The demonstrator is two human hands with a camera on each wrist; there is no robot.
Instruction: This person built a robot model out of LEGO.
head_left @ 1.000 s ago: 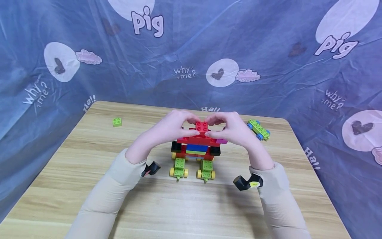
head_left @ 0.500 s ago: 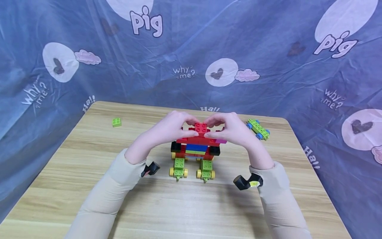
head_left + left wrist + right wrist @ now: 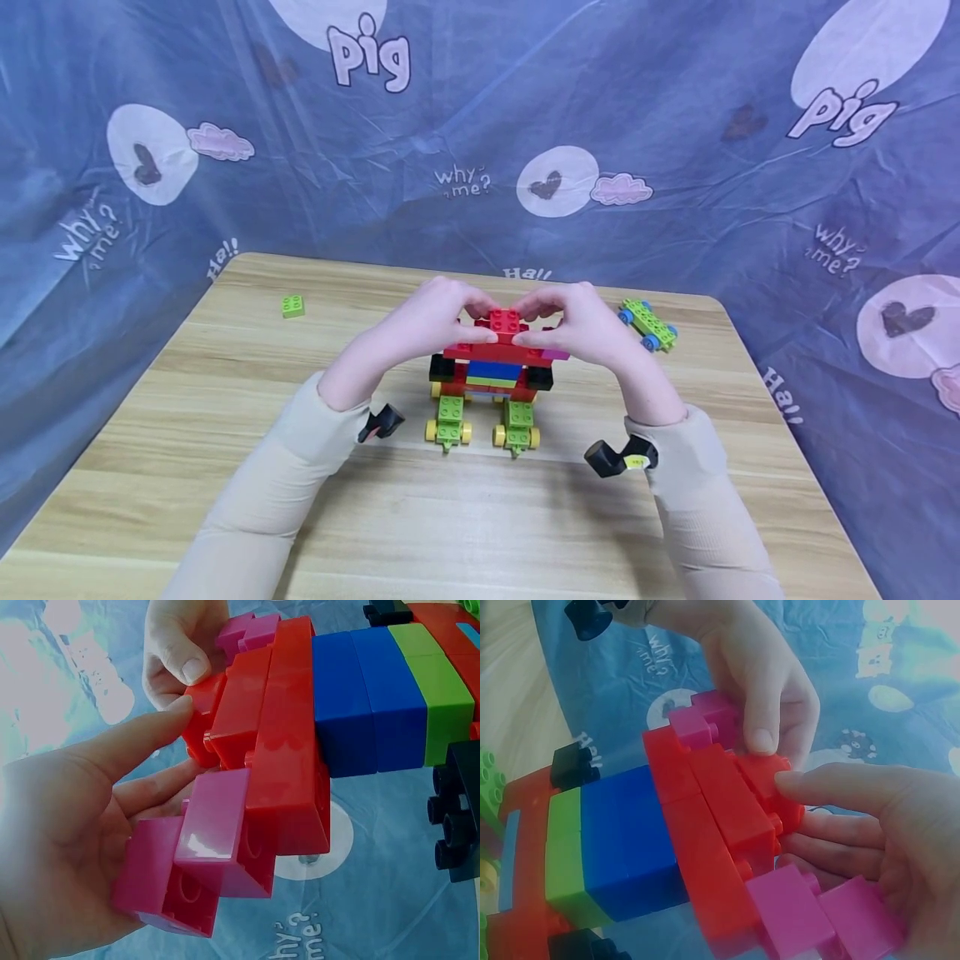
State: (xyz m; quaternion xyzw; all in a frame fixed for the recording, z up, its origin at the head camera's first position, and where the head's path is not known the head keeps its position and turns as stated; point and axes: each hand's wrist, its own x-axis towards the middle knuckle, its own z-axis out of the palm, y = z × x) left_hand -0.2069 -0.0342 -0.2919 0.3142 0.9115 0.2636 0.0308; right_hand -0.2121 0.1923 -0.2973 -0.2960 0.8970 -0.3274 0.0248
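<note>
Starting at the left of the bench (image 3: 225, 500), I see a lone small green brick (image 3: 294, 307) lying near the far left corner, well apart from everything else.

Moving in, my left hand (image 3: 429, 321) comes over the middle of the bench, with its fingers (image 3: 127, 742) curled round the left side of the small red brick (image 3: 507, 321) at the top of the brick robot (image 3: 495, 367). In the left wrist view the thumb lies along the red brick's side, and the other fingers wrap behind the magenta bricks (image 3: 195, 862) that jut out just beneath it. So this hand is gripping, not spread.

The brick robot stands upright at about the centre of the bench, slightly toward the far edge. Below the red top brick comes a wide red layer, then a blue band (image 3: 495, 370), a thin green strip and more red, with black bricks (image 3: 442, 367) at either side. It rests on two green wheeled bases with yellow wheels (image 3: 448, 421), side by side on the nearer side.

My right hand (image 3: 581, 325) mirrors the left one: its fingers (image 3: 840, 787) pinch the red top brick from the right, thumb on the near face, with the remaining fingers curled behind the magenta bricks on that side. The two hands' fingertips almost meet over the brick.

Further right, near the far right corner, a green wheeled plate with blue wheels (image 3: 649, 325) lies at an angle, just beside my right hand but apart from it.
</note>
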